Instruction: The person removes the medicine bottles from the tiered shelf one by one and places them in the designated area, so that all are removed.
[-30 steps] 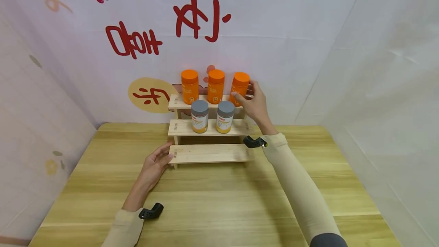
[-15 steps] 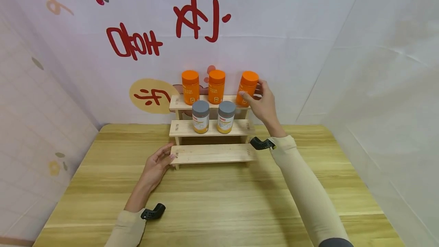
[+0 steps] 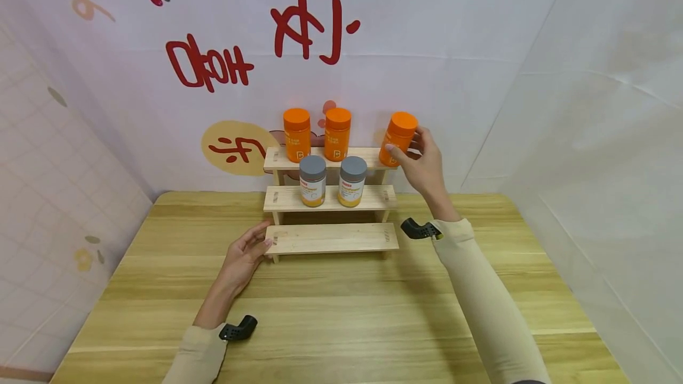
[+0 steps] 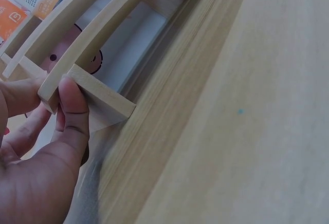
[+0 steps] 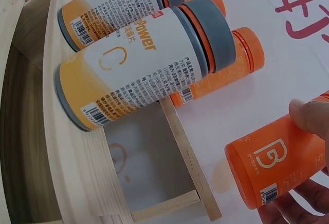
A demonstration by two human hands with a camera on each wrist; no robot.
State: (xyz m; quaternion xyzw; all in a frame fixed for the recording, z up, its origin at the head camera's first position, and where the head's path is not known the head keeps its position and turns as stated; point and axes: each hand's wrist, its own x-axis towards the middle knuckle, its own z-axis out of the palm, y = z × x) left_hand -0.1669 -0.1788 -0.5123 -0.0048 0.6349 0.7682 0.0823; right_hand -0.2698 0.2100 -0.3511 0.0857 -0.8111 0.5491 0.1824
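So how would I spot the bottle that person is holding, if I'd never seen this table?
Find the three-step wooden rack at the back of the table. Two orange bottles stand on its top step, two grey-capped ones below. The held bottle is the third orange one: tilted, off the right end of the top step, in the right hand.

The orange bottle (image 3: pixel 397 138) is off the rack (image 3: pixel 331 238), tilted with its cap leaning right, held in the air just past the right end of the top step. It is all orange, cap and body, with a white "B" and a barcode near its base (image 5: pixel 277 170). The rack is pale wood with three steps, standing on the table against the wall; fingers press its bottom-left corner (image 4: pixel 92 93).
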